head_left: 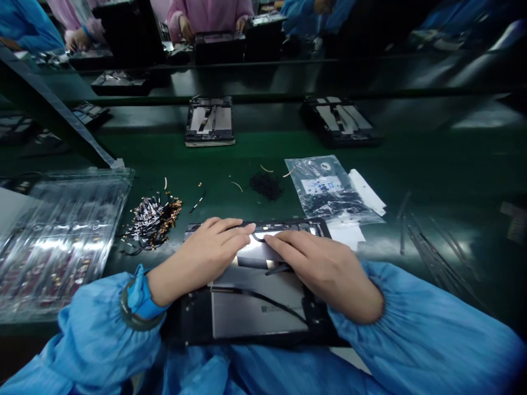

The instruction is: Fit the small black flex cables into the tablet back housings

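An opened black rectangular device with silver-grey panels point(239, 318) lies before the person, under the left hand point(206, 249) and right hand point(325, 263). Their fingers bunch beside a thin, curved black strip point(258, 238); whether they pinch it, I cannot tell.

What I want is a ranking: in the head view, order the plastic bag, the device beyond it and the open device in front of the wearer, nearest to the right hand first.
From the right hand:
1. open device, directly under the hand
2. plastic bag, just past the hand
3. device beyond the bag, farther across the bench
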The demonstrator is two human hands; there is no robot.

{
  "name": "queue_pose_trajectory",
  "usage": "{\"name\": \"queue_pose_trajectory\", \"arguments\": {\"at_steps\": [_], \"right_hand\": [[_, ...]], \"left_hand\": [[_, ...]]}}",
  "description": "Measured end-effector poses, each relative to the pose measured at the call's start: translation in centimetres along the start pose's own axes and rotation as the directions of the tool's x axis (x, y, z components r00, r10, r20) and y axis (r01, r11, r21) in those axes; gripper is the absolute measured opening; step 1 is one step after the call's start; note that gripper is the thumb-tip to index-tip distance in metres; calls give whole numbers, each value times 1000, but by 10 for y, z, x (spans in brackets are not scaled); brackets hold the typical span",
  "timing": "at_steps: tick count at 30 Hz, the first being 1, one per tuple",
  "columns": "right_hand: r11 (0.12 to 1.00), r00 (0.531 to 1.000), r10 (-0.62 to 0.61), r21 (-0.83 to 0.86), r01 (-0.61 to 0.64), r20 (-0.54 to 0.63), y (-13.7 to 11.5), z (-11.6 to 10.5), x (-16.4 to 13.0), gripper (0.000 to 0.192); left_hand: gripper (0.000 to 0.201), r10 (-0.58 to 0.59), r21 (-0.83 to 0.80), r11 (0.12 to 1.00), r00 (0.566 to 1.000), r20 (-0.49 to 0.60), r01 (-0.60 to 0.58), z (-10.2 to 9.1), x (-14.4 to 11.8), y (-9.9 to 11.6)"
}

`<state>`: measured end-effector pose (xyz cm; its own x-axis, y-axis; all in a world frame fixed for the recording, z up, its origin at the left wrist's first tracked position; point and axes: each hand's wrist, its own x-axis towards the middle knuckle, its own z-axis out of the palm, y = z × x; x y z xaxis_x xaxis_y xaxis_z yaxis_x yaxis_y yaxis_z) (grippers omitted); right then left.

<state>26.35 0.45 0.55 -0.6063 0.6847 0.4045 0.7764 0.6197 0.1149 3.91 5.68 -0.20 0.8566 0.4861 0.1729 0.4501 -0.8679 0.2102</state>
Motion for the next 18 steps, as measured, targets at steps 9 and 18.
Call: {"name": "queue_pose_trajectory", "arguments": {"at_steps": [9,18], "right_hand": [[1000,1000,18,5,-18,-11,3,4,0,33],[999,1000,9,47,-9,-2,4,1,-2,32]], "left_hand": [[25,28,22,999,999,-19,-27,-4,2,1],[37,14,-17,1000,1000,21,-14,-3,4,-5]]}}
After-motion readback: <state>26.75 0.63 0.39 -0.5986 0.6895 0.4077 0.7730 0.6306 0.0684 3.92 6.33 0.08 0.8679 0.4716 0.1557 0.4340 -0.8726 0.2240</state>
